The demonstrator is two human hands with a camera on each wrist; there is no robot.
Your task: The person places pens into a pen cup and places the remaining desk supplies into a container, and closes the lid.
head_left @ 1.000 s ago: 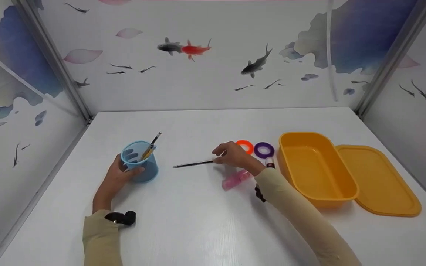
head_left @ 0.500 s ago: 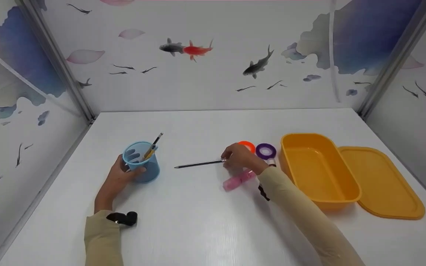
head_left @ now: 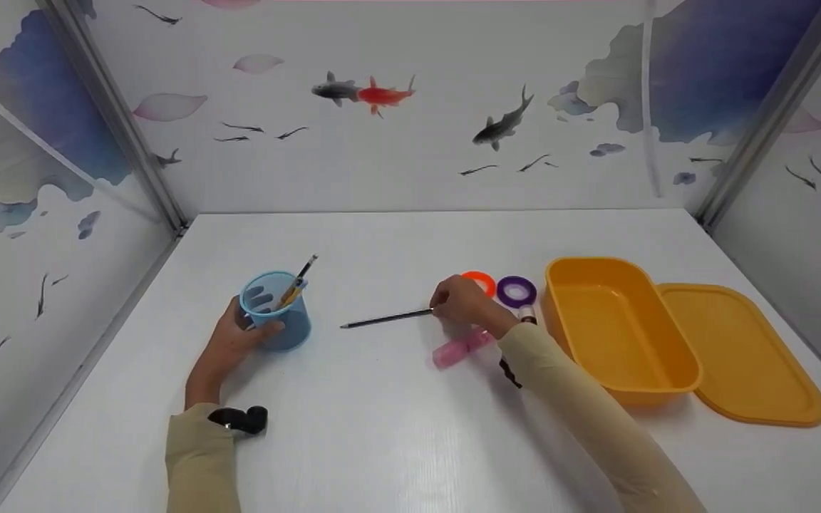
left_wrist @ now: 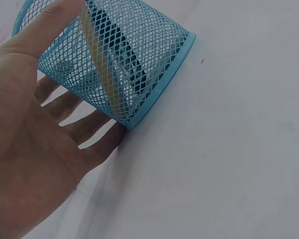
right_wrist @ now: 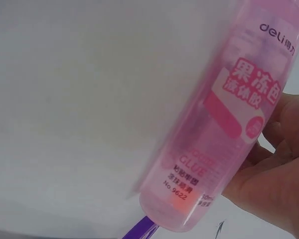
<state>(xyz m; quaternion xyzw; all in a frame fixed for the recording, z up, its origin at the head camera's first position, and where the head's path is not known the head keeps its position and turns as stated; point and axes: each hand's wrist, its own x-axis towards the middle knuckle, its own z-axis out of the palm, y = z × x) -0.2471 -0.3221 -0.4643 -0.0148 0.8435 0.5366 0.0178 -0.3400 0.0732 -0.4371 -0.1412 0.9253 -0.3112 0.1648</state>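
My left hand [head_left: 231,340] grips a blue mesh pen cup [head_left: 291,329], thumb on the near side and fingers behind it. Inside the cup lean a black-and-white pencil [head_left: 306,266] and something yellow; the left wrist view shows them through the mesh [left_wrist: 139,30]. In the head view my right hand [head_left: 464,301] pinches the right end of a dark pencil [head_left: 388,318], whose point faces left toward the cup. Just below that hand lies a pink liquid glue bottle [head_left: 452,353]. This bottle [right_wrist: 214,129] fills much of the right wrist view, hiding part of the hand.
Beyond the right hand lie an orange ring [head_left: 485,281], partly covered, and a purple ring [head_left: 517,292]. A small white-capped tube [head_left: 527,315] is beside the forearm. Farther right stands a yellow box [head_left: 621,328], its flat yellow lid [head_left: 752,356] next to it.
My right hand has shifted slightly right along the pencil and its fingers have drawn in on the pencil's end. The left hand keeps its hold on the cup. The head view has shifted slightly.
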